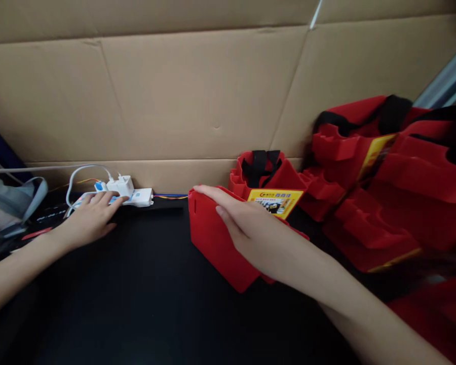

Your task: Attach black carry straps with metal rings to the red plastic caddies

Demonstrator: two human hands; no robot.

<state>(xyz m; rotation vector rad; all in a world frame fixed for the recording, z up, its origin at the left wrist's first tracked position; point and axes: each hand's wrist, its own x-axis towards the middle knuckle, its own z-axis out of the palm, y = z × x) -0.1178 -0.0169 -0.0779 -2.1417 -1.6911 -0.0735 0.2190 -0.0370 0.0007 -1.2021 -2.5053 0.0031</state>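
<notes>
a bare forearm [327, 284] crosses the black bench [137, 304], its right hand [247, 218] straight-fingered atop a red plastic holder [215, 241] there, grip unclear; the left hand [87, 220] lies spread over a white power strip [142, 197].

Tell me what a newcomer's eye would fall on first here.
Probably the bright red item near the middle, with the right grip over its top edge, vivid against the black surface. Next, the red containers with black straps crowding the right side. Then the white power strip at left, under the left grip.
</notes>
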